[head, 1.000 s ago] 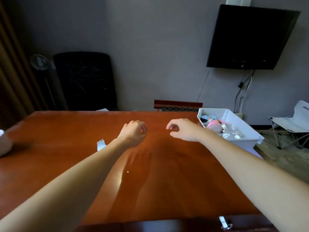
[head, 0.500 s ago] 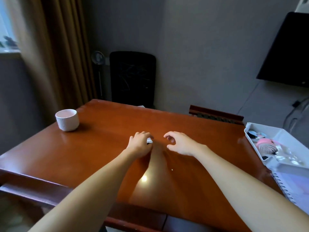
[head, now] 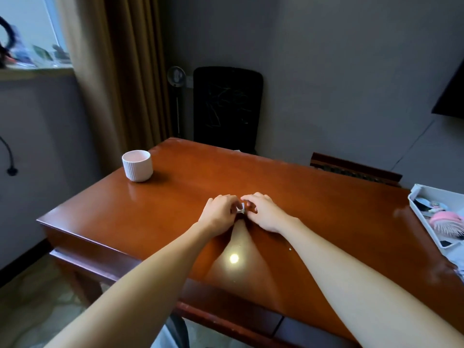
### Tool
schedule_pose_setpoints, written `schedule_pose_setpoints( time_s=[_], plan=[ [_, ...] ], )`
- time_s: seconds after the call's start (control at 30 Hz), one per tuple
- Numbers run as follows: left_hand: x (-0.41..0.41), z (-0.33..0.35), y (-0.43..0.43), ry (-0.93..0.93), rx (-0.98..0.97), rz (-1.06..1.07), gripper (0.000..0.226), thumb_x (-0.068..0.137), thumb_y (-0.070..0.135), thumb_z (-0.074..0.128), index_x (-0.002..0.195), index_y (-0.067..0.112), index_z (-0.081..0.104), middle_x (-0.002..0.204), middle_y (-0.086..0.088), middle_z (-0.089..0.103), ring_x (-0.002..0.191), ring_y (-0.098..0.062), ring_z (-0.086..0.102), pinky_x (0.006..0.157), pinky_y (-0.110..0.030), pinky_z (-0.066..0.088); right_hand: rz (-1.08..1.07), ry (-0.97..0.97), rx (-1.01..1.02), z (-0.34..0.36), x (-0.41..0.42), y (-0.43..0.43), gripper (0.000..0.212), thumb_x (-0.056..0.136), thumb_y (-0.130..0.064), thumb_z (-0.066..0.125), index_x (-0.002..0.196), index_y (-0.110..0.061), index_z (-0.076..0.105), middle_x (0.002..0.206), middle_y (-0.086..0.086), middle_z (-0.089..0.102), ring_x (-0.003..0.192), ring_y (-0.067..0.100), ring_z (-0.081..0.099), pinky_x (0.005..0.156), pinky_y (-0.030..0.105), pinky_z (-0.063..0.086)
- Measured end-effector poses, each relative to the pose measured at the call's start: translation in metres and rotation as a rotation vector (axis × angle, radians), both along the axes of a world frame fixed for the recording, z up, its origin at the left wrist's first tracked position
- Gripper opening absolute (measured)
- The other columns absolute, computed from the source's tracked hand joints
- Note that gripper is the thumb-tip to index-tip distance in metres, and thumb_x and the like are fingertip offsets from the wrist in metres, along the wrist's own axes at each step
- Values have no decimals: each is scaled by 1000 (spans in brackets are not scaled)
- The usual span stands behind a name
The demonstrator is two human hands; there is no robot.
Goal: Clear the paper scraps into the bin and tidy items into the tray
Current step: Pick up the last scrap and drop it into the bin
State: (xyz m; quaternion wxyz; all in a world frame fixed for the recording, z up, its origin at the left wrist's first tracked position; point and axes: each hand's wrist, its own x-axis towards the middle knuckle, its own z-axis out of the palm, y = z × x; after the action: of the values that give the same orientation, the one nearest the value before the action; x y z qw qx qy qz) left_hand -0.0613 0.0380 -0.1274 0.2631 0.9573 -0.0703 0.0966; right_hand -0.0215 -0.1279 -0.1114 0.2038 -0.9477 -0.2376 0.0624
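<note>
Left hand [head: 219, 212]: palm down over the middle of the table [head: 326, 212], fingers curled, fingertips pinching the paper scrap [head: 240, 209] from its left side.

Right hand [head: 263, 212]: palm down, directly opposite the left, fingers curled, thumb and forefinger closed on the scrap's right edge. The two hands nearly touch at the fingertips.

Paper scrap: one, small, white to pale grey, crumpled. Only a sliver shows between the fingertips, low against the tabletop. Whether it rests on the wood or is just lifted cannot be told.

White speck [head: 290, 249]: tiny, on the table just beside the right forearm, too small to identify.

Table: glossy red-brown wood, with a round light reflection between the forearms.

Cup [head: 137, 166]: white, ribbed sides, upright, near the far left corner of the table, well apart from the hands.

Tray [head: 414, 197]: white, rectangular, at the right edge of the table, cut off by the frame. It holds a pink hairbrush [head: 449, 221] and several small dark and pale items too blurred to name.

Beyond the table: black chair [head: 227, 106], tan curtain [head: 120, 71], grey wall.
</note>
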Motion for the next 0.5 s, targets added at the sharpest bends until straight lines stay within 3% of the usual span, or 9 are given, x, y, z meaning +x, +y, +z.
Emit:
schedule_pose_setpoints(
  time_s=[0.23,0.5],
  plan=[
    [-27,-2,51,-17,-120,75,17,89,12,58,99,21,67,98,4,70,91,-18,64,82,-38,55,99,-52,20,-3,-13,47,21,98,-33,54,117,-28,62,118,-4,54,105,16,53,91,35,50],
    [-90,-6,137,-80,-130,210,11,89,12,61,97,18,66,96,3,67,87,-16,61,76,-35,56,262,-110,35,7,-57,142,20,91,-47,56,98,-30,66,103,-6,65,89,17,60,78,40,53]
  ],
)
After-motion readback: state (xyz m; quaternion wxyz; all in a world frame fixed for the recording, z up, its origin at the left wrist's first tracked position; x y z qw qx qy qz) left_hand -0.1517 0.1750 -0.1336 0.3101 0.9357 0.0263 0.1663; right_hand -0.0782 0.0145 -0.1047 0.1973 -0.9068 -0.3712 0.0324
